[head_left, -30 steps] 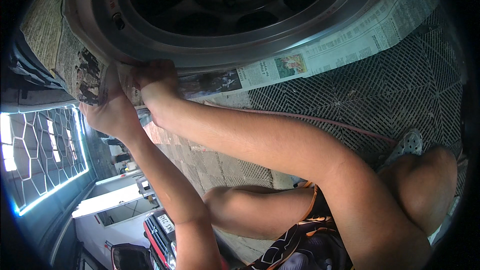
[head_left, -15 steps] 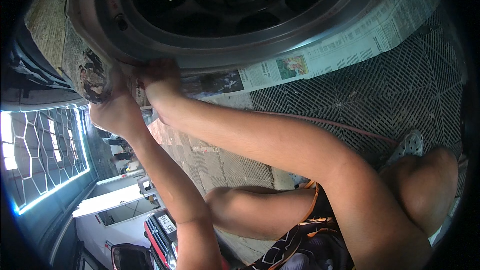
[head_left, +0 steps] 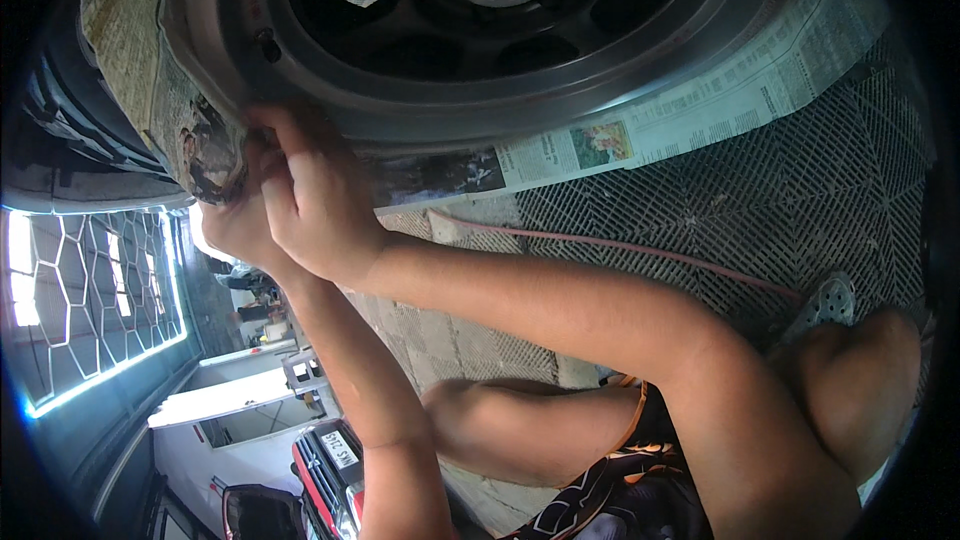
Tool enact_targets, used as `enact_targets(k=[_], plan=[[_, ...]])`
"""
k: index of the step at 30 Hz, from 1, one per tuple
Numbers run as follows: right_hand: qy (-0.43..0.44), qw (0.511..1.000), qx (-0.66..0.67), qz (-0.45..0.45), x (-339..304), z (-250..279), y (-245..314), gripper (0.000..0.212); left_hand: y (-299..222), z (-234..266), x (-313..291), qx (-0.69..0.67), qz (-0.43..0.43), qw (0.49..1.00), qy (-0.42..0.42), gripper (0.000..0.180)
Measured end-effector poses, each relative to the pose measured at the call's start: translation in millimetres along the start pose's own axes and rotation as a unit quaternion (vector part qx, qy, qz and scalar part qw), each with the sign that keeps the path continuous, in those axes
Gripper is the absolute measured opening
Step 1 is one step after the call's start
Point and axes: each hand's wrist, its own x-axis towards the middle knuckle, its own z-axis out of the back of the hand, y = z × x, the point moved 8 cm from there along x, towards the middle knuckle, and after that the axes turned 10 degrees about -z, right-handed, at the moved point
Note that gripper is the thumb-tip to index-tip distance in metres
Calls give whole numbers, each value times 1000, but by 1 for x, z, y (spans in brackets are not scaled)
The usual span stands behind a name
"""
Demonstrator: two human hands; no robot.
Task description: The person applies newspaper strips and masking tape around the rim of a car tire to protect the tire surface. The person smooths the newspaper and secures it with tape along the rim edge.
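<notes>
While pressed together at the dark grey metal wheel rim (head_left: 500, 90), both hands (head_left: 290, 200) pinching crumpled printed newspaper (head_left: 200, 150) just beside its edge.

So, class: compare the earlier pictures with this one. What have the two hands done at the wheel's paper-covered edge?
Both the right hand and left hand stayed pressed on the newspaper masking beside the dark grey alloy wheel rim, shifting only slightly. Nothing was released.
</notes>
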Motion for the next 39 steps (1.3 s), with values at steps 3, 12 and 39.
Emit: enact_targets(k=[3, 12, 39], plan=[[2, 998, -1, 56, 4, -2, 14, 40, -2, 2, 1, -23, -19, 1000, 1, 18], [-27, 995, 48, 81, 15, -10, 42, 52, -2, 0, 1, 17, -30, 999, 12, 18], [43, 997, 50, 41, 49, 6, 85, 33, -2, 5, -2, 89, -81, 993, -13, 17]])
